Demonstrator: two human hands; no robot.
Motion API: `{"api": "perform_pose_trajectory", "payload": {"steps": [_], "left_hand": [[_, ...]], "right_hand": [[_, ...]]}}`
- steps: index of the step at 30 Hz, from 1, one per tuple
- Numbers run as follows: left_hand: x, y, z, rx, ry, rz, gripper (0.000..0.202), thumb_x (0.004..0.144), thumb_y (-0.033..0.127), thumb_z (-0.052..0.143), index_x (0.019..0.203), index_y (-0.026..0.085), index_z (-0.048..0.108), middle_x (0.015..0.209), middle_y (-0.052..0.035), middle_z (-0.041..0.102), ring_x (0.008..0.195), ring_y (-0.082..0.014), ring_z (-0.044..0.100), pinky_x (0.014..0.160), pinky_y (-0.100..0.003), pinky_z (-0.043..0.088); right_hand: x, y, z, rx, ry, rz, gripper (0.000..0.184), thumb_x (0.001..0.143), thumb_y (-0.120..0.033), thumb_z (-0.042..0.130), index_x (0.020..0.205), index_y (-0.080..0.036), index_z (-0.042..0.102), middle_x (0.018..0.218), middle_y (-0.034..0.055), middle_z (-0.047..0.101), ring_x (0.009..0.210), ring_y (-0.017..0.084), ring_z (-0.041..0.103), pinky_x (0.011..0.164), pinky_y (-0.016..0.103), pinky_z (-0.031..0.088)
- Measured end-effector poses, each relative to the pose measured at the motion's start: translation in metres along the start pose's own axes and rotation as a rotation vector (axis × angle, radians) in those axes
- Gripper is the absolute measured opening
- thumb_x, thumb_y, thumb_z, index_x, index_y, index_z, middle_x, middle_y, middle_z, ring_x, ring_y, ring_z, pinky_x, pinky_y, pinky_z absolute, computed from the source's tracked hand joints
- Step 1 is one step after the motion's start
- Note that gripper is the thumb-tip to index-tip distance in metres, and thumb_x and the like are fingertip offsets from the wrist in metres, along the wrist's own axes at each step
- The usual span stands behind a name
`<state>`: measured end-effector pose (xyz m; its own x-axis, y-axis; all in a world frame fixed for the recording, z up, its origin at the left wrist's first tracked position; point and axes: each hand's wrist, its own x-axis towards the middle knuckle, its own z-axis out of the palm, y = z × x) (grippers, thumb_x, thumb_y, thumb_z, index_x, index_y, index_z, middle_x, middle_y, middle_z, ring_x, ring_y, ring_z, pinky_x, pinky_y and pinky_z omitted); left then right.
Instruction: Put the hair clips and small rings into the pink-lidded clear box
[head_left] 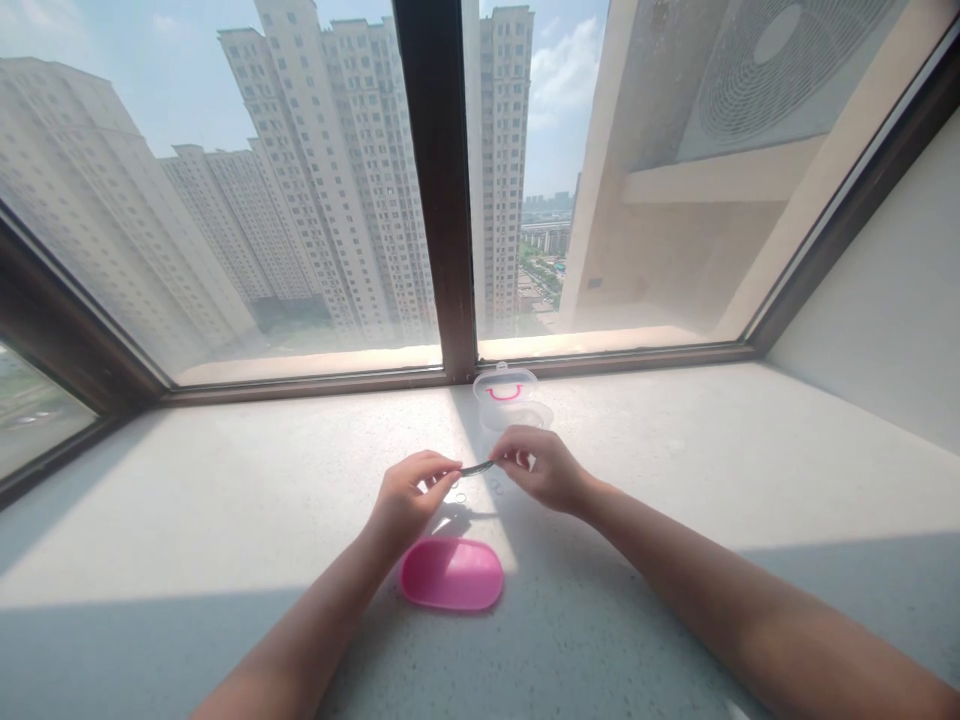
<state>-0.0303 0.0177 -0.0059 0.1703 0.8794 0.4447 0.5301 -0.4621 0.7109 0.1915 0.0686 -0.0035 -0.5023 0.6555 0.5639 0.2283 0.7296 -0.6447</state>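
A thin dark band (pixel 477 468), slightly curved, spans the gap between my two hands above the sill. My left hand (pixel 412 492) pinches its left end between thumb and fingers. Its right end is in the pinch of my right hand (pixel 541 468). The band is too small to tell its exact kind. Beneath it, a few small thin rings (pixel 460 497) lie on the pale surface. Nearer to me, just right of my left wrist, sits a shallow pink oval tray (pixel 452 603). Behind my right hand stands a clear plastic box (pixel 536 411), its lid (pixel 491 380) raised.
The pale speckled sill (pixel 262 500) runs up to a large window with a dark frame post (pixel 435 180). A pink handle (pixel 505 393) shows on the box lid. A white wall (pixel 877 290) closes off the right side. Sunlight and shadow cross the sill.
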Motion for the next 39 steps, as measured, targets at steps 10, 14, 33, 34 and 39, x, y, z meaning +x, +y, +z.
{"api": "perform_pose_trajectory", "payload": {"steps": [10,14,33,34,39], "left_hand": [[0.006,-0.004,-0.018,-0.037,0.017,-0.31,0.024,0.082,0.035,0.056,0.089,0.016,0.07,0.085,-0.0068,0.071,0.078,-0.0205,0.064,0.069,-0.032,0.051],[0.004,-0.004,-0.015,-0.028,-0.017,-0.305,0.025,0.083,0.037,0.055,0.088,0.016,0.069,0.085,-0.0062,0.07,0.079,-0.0203,0.064,0.07,-0.032,0.051],[0.004,-0.001,-0.013,0.055,-0.155,-0.263,0.024,0.083,0.036,0.053,0.082,0.018,0.07,0.081,-0.0051,0.071,0.076,-0.0198,0.063,0.069,-0.031,0.05],[0.004,-0.001,-0.013,0.058,-0.171,-0.258,0.024,0.083,0.035,0.053,0.081,0.018,0.07,0.081,-0.0052,0.07,0.076,-0.0196,0.063,0.068,-0.031,0.049],[0.002,0.009,-0.017,0.153,-0.338,-0.213,0.024,0.081,0.039,0.056,0.083,0.019,0.068,0.081,-0.0048,0.066,0.071,-0.0177,0.059,0.063,-0.029,0.046]], "right_hand": [[0.003,0.043,-0.032,-0.487,0.328,0.098,0.012,0.077,-0.014,0.056,0.076,-0.02,0.067,0.08,0.0031,0.069,0.082,0.021,0.058,0.082,0.037,0.034],[0.001,0.048,-0.029,-0.5,0.219,0.122,0.014,0.078,-0.016,0.054,0.076,-0.02,0.067,0.081,0.0026,0.07,0.082,0.02,0.058,0.085,0.038,0.028],[0.0,0.045,-0.031,-0.559,-0.059,0.063,0.013,0.075,-0.026,0.057,0.078,-0.018,0.067,0.08,0.0046,0.069,0.08,0.021,0.058,0.088,0.041,0.023],[0.0,0.046,-0.03,-0.573,-0.077,0.052,0.013,0.074,-0.025,0.058,0.078,-0.018,0.067,0.079,0.0049,0.069,0.079,0.021,0.058,0.088,0.041,0.023],[-0.002,0.05,-0.029,-0.578,-0.095,0.024,0.016,0.073,-0.016,0.054,0.081,-0.019,0.068,0.078,0.0048,0.068,0.078,0.02,0.058,0.088,0.041,0.024]]}}
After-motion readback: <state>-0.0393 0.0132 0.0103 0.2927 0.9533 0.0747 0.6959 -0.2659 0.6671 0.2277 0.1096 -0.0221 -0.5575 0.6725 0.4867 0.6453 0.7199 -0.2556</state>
